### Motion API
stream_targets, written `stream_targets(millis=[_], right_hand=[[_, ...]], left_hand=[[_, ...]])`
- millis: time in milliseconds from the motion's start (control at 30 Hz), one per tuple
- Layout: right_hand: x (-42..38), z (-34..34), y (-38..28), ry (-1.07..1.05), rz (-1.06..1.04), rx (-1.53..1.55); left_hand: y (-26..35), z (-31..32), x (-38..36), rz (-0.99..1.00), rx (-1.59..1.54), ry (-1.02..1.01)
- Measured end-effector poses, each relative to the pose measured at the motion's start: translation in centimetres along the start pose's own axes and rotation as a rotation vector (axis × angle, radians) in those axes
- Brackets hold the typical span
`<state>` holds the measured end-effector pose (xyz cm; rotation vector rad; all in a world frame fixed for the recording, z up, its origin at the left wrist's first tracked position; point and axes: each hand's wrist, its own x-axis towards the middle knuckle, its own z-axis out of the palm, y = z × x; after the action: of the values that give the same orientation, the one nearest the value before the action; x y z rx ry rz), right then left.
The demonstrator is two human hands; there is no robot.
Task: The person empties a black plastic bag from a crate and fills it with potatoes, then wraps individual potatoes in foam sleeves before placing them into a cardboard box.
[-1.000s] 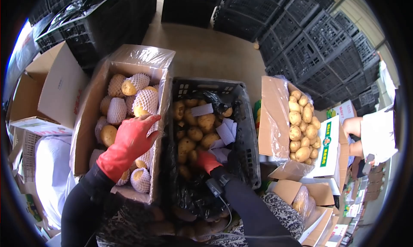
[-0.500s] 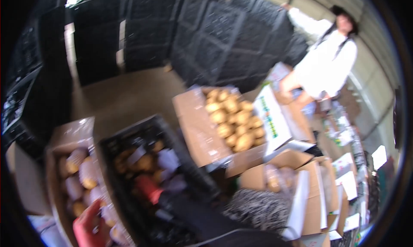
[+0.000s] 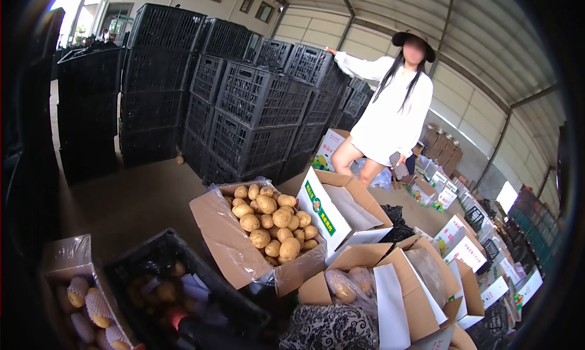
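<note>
My right hand, red and probably gloved, reaches with a dark sleeve into a black plastic crate. Potatoes and pale wrapping pieces lie around it in shadow. Its fingers are too dark to make out. Left of the crate stands a cardboard box holding potatoes in white foam nets. Only a reddish sliver of my left hand shows at the bottom edge, beside that box; its fingers are out of sight.
An open carton heaped with bare potatoes stands ahead. A white-and-green carton and several open boxes stand to the right. Stacked black crates line the back. A person in white stands behind, one hand on a crate.
My view has tilted upward and sharpened. The boxes sit lower in it, and my left hand has almost left the bottom edge. My right hand is still inside the black crate.
</note>
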<state>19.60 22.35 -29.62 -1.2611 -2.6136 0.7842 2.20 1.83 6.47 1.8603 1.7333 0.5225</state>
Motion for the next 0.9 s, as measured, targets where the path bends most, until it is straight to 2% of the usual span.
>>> stream_targets(millis=[200,533,733,767,800,867,900], right_hand=[[-1.9,0.1,0.0,-0.027,0.025,0.106],[-5.7,-0.7,-2.0,-0.028,0.041,0.349],[-8.3,-2.8,-3.2,0.033,-0.006,0.563],[-7.9,-8.3,-4.6,-0.207,0.099,0.618],[-7.1,-6.1,-2.9,0.32,0.099,0.726],[-7.0,-20.0,-4.4,0.124,-0.203,0.947],[-7.7,-25.6,-3.8,0.25,-0.207,0.778]], left_hand=[[0.4,0.2,-0.1,-0.001,-0.058,-0.062],[0.6,1.2,0.4,-0.003,0.054,-0.115],[0.2,2.7,1.1,0.103,0.092,-0.098],[0.8,2.6,1.1,0.062,0.086,-0.12],[1.2,2.9,0.8,0.083,0.036,-0.098],[0.7,3.3,0.6,0.119,-0.001,-0.049],[0.5,3.6,0.7,0.139,0.006,-0.036]])
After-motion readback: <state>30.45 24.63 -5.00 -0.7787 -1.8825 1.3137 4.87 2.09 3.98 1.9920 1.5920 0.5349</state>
